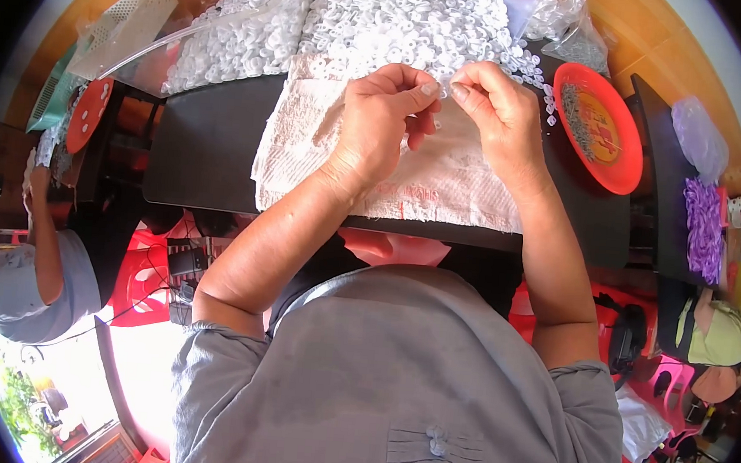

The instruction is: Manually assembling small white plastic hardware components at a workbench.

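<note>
Where the two hands meet above the white towel (393, 168), a tiny white piece is pinched between the fingertips, though it is too small to be made out clearly. The left hand (383, 124) is curled, thumb pressed to forefinger, and the right hand (502, 111) is closed the same way, fingertips nearly touching those of the left. Just beyond the hands, a heap of small white rings (405, 17) is spread over the towel's far edge. A second heap (242, 34) is held in a clear bag to the left. The towel is laid on a black table (203, 144). At the right, a red plate (604, 132) with small grey bits is set. Farther right, purple pieces (703, 227) are piled.
</note>
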